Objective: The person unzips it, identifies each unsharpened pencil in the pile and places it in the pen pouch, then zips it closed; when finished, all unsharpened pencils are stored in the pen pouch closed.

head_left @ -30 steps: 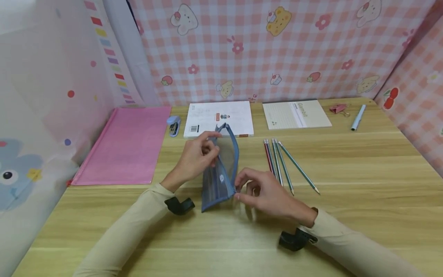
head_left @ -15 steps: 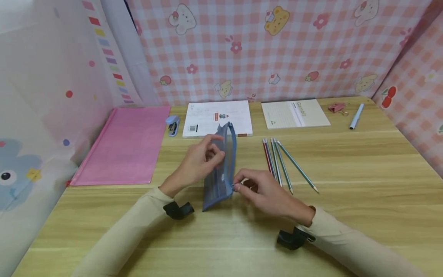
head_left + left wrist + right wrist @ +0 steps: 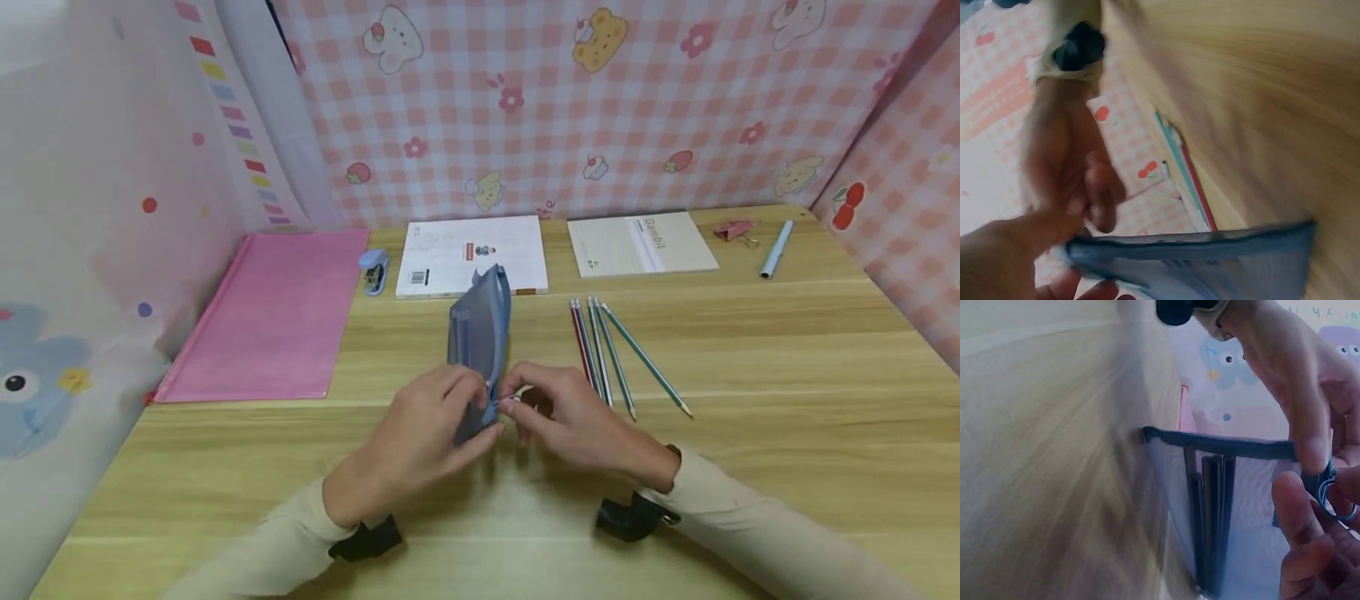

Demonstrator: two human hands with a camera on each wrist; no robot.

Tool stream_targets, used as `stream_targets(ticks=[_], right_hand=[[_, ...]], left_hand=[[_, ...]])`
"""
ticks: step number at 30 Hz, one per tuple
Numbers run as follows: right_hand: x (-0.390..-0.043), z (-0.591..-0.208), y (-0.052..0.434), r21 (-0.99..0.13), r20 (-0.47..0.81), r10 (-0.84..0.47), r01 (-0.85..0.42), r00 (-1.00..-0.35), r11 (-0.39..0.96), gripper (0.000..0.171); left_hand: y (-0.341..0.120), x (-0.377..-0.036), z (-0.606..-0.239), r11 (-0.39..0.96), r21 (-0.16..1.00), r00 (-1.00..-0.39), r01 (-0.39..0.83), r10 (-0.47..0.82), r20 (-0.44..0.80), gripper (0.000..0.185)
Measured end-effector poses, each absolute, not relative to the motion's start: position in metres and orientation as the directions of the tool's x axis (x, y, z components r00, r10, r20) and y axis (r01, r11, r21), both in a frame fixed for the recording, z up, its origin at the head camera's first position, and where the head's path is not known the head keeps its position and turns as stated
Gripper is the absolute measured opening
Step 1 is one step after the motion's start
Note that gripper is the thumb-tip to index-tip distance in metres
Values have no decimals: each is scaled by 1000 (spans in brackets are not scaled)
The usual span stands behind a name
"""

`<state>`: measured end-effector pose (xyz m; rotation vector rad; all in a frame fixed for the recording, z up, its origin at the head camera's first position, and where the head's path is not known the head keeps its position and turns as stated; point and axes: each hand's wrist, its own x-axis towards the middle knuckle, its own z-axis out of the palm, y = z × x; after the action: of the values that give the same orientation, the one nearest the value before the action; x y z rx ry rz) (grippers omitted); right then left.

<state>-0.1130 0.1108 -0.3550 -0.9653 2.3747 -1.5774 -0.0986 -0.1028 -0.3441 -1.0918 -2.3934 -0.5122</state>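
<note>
Head view: the blue mesh pencil pouch [image 3: 480,333] stands on edge at the table's centre. The left hand [image 3: 420,442] grips its near end; the right hand [image 3: 577,425] pinches the zipper pull [image 3: 504,402] there. 5 pencils [image 3: 611,350] lie loose just right of it, so loading appears not yet begun. 0.5 s earlier the left hand held the pouch mid-length; it now sits at the near end.

Left wrist view: blurred; fingers curl on the pouch rim [image 3: 1197,240].

Right wrist view: thumb and finger [image 3: 1300,519] clamp the pull at the mesh corner.
</note>
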Motion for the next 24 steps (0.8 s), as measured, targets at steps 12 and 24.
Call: stream_targets(ticks=[12, 24], right_hand=[[-118, -357, 103, -835, 251, -585, -479, -771, 273, 7], [-140, -359, 100, -723, 358, -517, -581, -777, 372, 6]], left_hand=[[-108, -75, -360, 682, -59, -471, 729, 562, 680, 23], [-116, -73, -357, 663, -75, -442, 745, 575, 688, 10]])
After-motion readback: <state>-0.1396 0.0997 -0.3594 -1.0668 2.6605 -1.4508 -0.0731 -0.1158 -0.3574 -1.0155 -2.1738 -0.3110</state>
